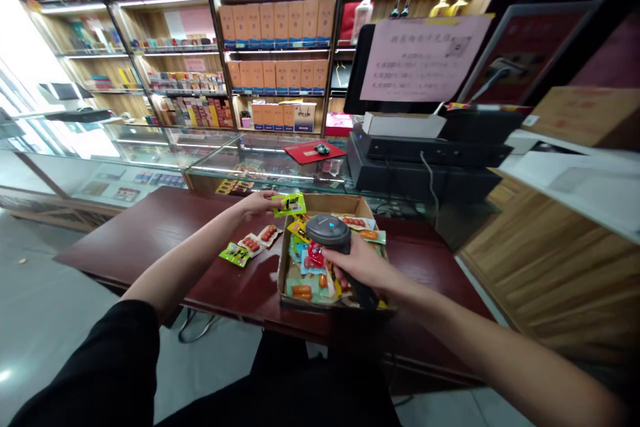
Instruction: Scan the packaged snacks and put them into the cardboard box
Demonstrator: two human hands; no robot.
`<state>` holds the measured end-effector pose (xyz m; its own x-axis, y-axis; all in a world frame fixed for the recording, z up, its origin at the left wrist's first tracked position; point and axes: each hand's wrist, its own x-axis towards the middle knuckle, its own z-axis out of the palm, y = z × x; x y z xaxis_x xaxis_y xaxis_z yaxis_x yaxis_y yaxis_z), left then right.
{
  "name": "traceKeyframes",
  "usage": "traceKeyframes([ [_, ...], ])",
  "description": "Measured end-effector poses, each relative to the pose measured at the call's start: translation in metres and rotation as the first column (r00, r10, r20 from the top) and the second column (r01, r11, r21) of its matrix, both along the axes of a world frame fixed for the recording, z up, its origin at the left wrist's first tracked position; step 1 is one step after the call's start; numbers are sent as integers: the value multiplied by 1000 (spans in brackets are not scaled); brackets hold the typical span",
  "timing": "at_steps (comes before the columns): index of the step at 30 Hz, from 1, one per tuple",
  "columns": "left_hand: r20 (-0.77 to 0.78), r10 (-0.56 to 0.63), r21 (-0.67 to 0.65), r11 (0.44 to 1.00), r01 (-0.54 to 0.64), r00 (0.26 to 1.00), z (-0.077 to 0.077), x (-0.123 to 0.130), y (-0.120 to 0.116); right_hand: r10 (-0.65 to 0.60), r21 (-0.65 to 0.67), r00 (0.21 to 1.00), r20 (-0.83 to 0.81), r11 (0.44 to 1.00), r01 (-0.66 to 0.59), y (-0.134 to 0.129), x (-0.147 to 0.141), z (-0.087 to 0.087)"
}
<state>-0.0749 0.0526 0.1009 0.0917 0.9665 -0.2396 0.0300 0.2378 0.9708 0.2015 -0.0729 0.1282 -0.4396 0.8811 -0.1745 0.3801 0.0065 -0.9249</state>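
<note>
The left hand pinches a bright green plastic packet with dark print between thumb and fingers at its left end. This packet is located above the far left corner of an open, shallow brown cardboard box.

The right hand is wrapped around the handle of a dark grey handheld barcode scanner with a blue light on its top. The scanner head is positioned over the box, near the held packet but apart from it; the handle slants down toward the near right side of the box. The box contains assorted small plastic food packets, several with orange or red sausages visible; the right hand and the scanner hide part of the contents.

The box stands on a glossy dark red wooden table. To the left of the box, three items lie in a slanting row: a second green packet at the near end, followed by two pale packets with reddish sausages.

Beyond the table is a glass display counter. It supports a red mouse pad with a dark computer mouse and, to the right, a black monitor with a pink printed sheet on it.
</note>
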Motion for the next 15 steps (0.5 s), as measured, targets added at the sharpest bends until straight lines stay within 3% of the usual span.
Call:
traceKeyframes([
  [6,91,-173,-5,985,174,981,7,61,-5,-117,11,993,-19,993,118,-8,32,0],
  [15,79,-332,6,943,333,940,14,101,-2,-243,22,969,-41,969,244,-21,66,-6],
])
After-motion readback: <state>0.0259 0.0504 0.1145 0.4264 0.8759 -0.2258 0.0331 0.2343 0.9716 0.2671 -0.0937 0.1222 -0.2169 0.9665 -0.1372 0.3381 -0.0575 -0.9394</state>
